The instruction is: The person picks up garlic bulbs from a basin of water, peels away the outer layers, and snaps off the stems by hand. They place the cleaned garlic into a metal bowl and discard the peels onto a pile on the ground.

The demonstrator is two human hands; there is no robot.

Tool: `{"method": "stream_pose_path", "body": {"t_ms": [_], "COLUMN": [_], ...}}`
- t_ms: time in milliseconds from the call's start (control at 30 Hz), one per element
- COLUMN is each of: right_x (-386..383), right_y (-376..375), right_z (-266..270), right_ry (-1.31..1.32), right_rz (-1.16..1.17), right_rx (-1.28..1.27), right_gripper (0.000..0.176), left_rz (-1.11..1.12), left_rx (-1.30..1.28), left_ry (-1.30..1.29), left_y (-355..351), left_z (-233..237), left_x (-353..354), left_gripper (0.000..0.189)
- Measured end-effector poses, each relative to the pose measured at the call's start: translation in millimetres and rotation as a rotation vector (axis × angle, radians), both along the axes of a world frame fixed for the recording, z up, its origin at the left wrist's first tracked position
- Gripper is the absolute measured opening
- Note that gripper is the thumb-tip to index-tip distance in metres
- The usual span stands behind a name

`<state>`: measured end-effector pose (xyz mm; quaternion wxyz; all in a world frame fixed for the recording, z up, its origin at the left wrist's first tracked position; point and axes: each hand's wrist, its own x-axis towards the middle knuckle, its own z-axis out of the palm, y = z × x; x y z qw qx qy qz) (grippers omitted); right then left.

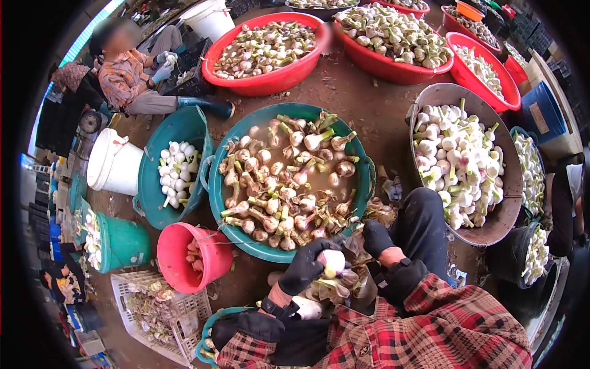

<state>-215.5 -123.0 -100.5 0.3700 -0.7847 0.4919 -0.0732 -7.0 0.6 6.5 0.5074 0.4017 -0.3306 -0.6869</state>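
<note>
Black gloves cover both hands. The left hand [305, 267] is curled tight around a white garlic bulb [334, 262], held just off the near rim of the teal basin [213, 184], which holds muddy water and unpeeled garlic. The right hand [376, 238] sits curled just beside that rim; whether it grips anything cannot be told. A pink bucket [178, 258] stands at the basin's near left, and a metal basin [430, 95] of cleaned garlic stands to its right.

two teal basins [289, 109] [178, 126], two white buckets [114, 163] [209, 18], one pink bucket [214, 257]
</note>
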Motion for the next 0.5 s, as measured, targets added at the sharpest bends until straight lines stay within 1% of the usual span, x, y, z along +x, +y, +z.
{"method": "stream_pose_path", "body": {"t_ms": [33,67,100,133,167,200,233,267,300,367,400,433,467,500], "right_x": [-7,-7,-1,6,13,20,25,27,26,21,16,5,-6,-19], "right_y": [-1,-2,-2,-3,-2,0,2,7,5,2,-3,-15,-30,-45], "right_z": [-9,8,48,79,96,110,116,114,112,105,96,91,100,102], "right_ry": [0.183,0.189,0.039,-0.117,-0.117,-0.333,-0.543,-0.597,-0.598,-0.499,-0.638,-0.692,-0.726,-0.935], "right_rz": [0.145,0.155,0.257,0.353,0.352,0.325,0.289,0.329,0.328,0.161,-0.039,-0.155,-0.36,-0.474], "right_rx": [-0.044,-0.045,-0.213,-0.378,-0.377,-0.058,0.263,0.192,0.191,0.311,0.486,0.456,0.483,0.482], "right_gripper": [0.03,0.03,0.033,0.036,0.036,0.036,0.037,0.034,0.034,0.022,0.018,0.016,0.015,0.014], "left_rz": [0.041,0.099,0.165,0.181,0.194,0.191,0.18,0.168,0.167,0.204,0.242,0.243,0.222,0.203], "left_rx": [0.113,0.129,0.2,0.247,0.298,0.301,0.23,0.154,0.154,0.233,0.243,0.246,0.254,0.263], "left_ry": [0.041,0.117,0.064,0.043,0.02,0.018,-0.167,-0.352,-0.354,-0.154,-0.061,-0.059,-0.067,-0.076], "left_y": [0,-2,-3,-3,-1,0,1,-1,-2,-1,-5,-6,-5,-3], "left_z": [5,4,-3,-15,-26,-31,-36,-36,-36,-35,-22,-19,-18,-18], "left_x": [-1,-2,-4,-5,-7,-10,-13,-16,-18,-23,-24,-23,-22,-22], "left_gripper": [0.044,0.04,0.036,0.035,0.035,0.035,0.033,0.03,0.03,0.03,0.029,0.029,0.029,0.029]}}
